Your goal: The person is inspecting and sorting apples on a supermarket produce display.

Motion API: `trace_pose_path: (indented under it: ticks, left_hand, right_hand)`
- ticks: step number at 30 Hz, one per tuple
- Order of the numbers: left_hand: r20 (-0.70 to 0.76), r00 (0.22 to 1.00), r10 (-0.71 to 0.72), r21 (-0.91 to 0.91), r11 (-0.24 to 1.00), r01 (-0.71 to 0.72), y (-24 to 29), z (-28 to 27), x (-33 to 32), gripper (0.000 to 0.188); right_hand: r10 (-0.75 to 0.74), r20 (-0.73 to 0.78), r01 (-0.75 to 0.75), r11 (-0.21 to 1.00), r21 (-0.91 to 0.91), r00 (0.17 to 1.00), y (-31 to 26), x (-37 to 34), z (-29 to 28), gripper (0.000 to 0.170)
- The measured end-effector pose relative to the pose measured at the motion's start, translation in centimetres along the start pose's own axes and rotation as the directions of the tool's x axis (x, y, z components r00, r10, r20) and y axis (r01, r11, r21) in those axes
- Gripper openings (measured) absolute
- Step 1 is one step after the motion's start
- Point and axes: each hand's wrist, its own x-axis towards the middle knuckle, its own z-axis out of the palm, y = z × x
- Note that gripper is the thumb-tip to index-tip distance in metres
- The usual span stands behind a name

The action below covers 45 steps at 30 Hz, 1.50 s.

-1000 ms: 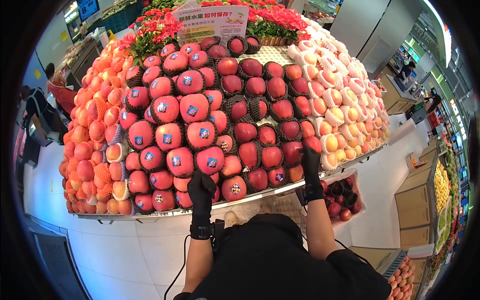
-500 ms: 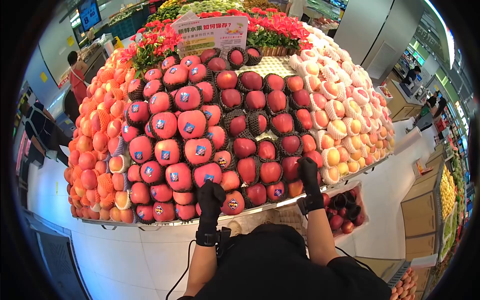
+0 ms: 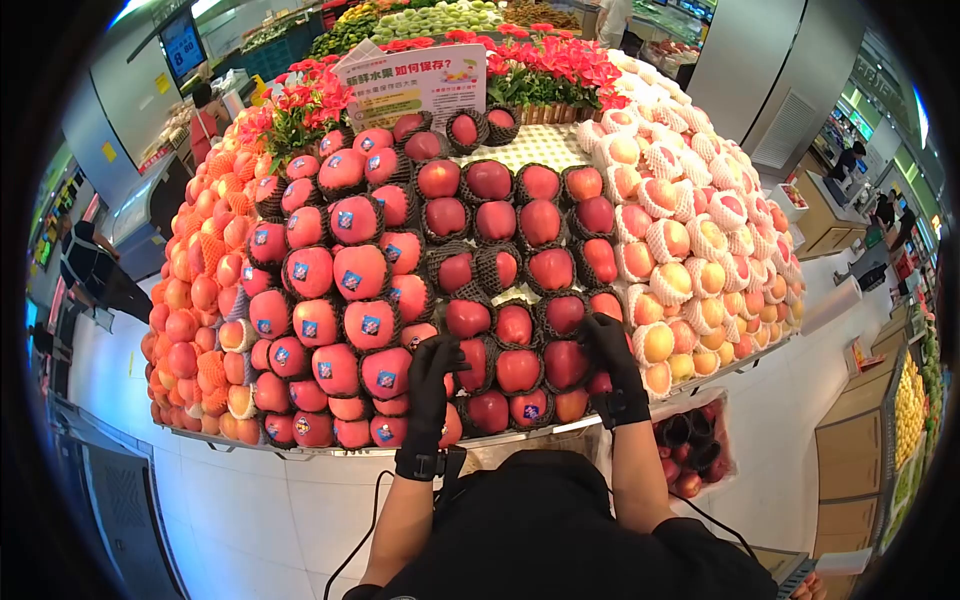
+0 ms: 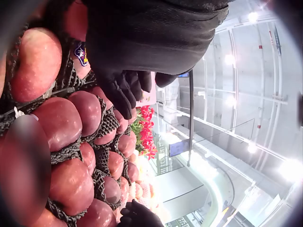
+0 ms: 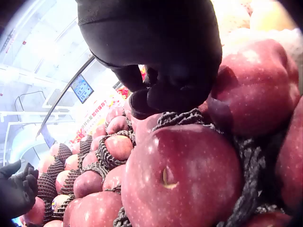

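Observation:
My gloved left hand [image 3: 432,385] hovers over the front rows of the apple display, its fingers loosely extended to the right and holding nothing. Below it are large pink-red apples [image 3: 385,372] with blue stickers. My gloved right hand [image 3: 610,358] hangs over the darker red apples [image 3: 518,370] with its fingers bent loosely downward. Close up in the right wrist view, its fingertips hover just above a dark red apple [image 5: 182,175] in a black foam net [image 5: 248,179]. No apple shows between those fingers. The left wrist view shows the other hand's fingers drooping over netted apples [image 4: 71,184].
White-netted fruit [image 3: 690,280] is heaped on the right, orange-netted fruit [image 3: 205,300] on the left. Red flowers [image 3: 570,70] and a printed sign [image 3: 415,85] stand behind. A box of dark red fruit [image 3: 690,450] sits on the floor. One person [image 3: 95,265] stands at left.
My left hand has shifted right across the front apples and its curled fingers have straightened. My right hand has moved slightly left, fingers loosening. The head view has turned a little.

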Motion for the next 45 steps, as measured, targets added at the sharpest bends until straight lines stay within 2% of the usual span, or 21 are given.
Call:
trace_pose_path:
  ticks: [2, 5, 8, 11, 13, 15, 17, 18, 21, 22, 26, 29, 30, 33, 35, 37, 39, 42, 43, 45]
  left_hand:
    - [-0.010, 1.000, 0.002, 0.006, 1.000, -0.002, -1.1, 0.4, 1.0, 0.027]
    - [-0.071, 0.996, 0.049, 0.159, 0.987, -0.037, -2.8, 1.5, 2.0, 0.044]
    - [-0.034, 0.985, 0.167, 0.466, 0.875, -0.132, -4.3, 2.1, 3.3, 0.058]
    - [-0.025, 0.983, 0.183, 0.556, 0.819, -0.139, -3.2, 4.1, 3.0, 0.070]
    - [0.039, 0.957, 0.289, 0.715, 0.661, -0.229, -5.7, 3.0, 4.3, 0.080]
    - [0.103, 0.941, 0.323, 0.843, 0.473, -0.255, -6.4, 2.8, 4.8, 0.086]
    - [0.148, 0.946, 0.290, 0.936, 0.268, -0.228, -6.5, 2.8, 4.9, 0.090]
    - [0.154, 0.951, 0.269, 0.934, 0.275, -0.229, -6.0, 3.1, 4.8, 0.089]
    - [0.161, 0.961, 0.226, 0.930, 0.291, -0.225, -5.4, 3.5, 4.8, 0.084]
    - [0.156, 0.962, 0.225, 0.931, 0.291, -0.219, -5.6, 3.3, 5.0, 0.080]
    - [0.127, 0.964, 0.231, 0.946, 0.265, -0.189, -5.3, 3.6, 5.1, 0.074]
    - [0.101, 0.967, 0.234, 0.942, 0.291, -0.168, -4.9, 3.9, 5.1, 0.072]
    - [0.089, 0.969, 0.231, 0.939, 0.304, -0.159, -4.8, 3.9, 5.1, 0.072]
    - [0.061, 0.974, 0.219, 0.931, 0.339, -0.135, -4.6, 4.1, 5.2, 0.073]
    - [0.057, 0.977, 0.207, 0.929, 0.348, -0.128, -4.5, 4.0, 5.4, 0.075]
    - [0.054, 0.976, 0.212, 0.909, 0.394, -0.136, -4.8, 3.5, 5.5, 0.077]
    - [0.049, 0.974, 0.220, 0.896, 0.422, -0.140, -5.0, 3.3, 5.7, 0.079]
    - [0.029, 0.975, 0.221, 0.884, 0.449, -0.128, -4.6, 3.6, 5.8, 0.081]
    - [0.022, 0.977, 0.210, 0.879, 0.462, -0.119, -4.3, 3.7, 5.7, 0.081]
    - [0.004, 0.981, 0.195, 0.873, 0.477, -0.099, -3.9, 4.0, 5.7, 0.082]
  right_hand:
    - [0.028, 0.014, -0.027, 0.998, -0.052, 1.000, -1.9, -0.4, -0.1, 0.030]
    - [-0.042, 0.071, 0.046, 0.998, -0.047, 0.997, -0.2, 1.9, -1.1, 0.025]
    - [-0.043, 0.196, 0.018, 0.992, 0.128, 0.980, -1.4, 2.6, -1.5, 0.018]
    - [-0.129, 0.241, 0.146, 0.988, -0.055, 0.962, -1.7, 5.0, -2.0, 0.021]
    - [-0.183, 0.258, 0.222, 0.966, -0.130, 0.949, -2.7, 6.0, -2.2, 0.024]
    - [-0.221, 0.295, 0.286, 0.937, -0.199, 0.930, -4.8, 6.7, -2.2, 0.026]
    - [-0.238, 0.348, 0.338, 0.904, -0.263, 0.907, -6.8, 7.8, -2.3, 0.028]
    - [-0.254, 0.386, 0.354, 0.910, -0.214, 0.887, -7.5, 8.5, -2.3, 0.028]
    - [-0.277, 0.446, 0.463, 0.796, -0.388, 0.851, -10.7, 10.1, -2.4, 0.029]
    - [-0.426, 0.466, 0.618, 0.665, -0.420, 0.776, -11.5, 10.8, -2.3, 0.027]
    - [-0.396, 0.550, 0.654, 0.626, -0.424, 0.736, -13.2, 16.1, -2.5, 0.029]
    - [-0.327, 0.598, 0.679, 0.429, -0.596, 0.732, -18.3, 17.1, -1.7, 0.029]
    - [-0.362, 0.603, 0.700, 0.443, -0.559, 0.711, -18.5, 19.2, -1.3, 0.043]
    - [-0.306, 0.444, 0.538, 0.537, -0.650, 0.842, -20.8, 21.7, -0.7, 0.072]
    - [-0.496, 0.483, 0.667, 0.314, -0.676, 0.722, -20.6, 25.8, 0.1, 0.091]
    - [-0.529, 0.541, 0.735, 0.271, -0.622, 0.653, -21.6, 28.9, 1.1, 0.093]
    - [-0.537, 0.563, 0.748, 0.214, -0.629, 0.628, -23.2, 30.3, 2.5, 0.092]
    - [-0.275, 0.589, 0.631, 0.525, -0.571, 0.760, -26.7, 30.3, 4.4, 0.089]
    - [-0.326, 0.606, 0.681, 0.470, -0.562, 0.725, -26.5, 31.8, 4.9, 0.086]
    - [-0.275, 0.584, 0.613, 0.591, -0.524, 0.764, -26.7, 34.0, 6.4, 0.087]
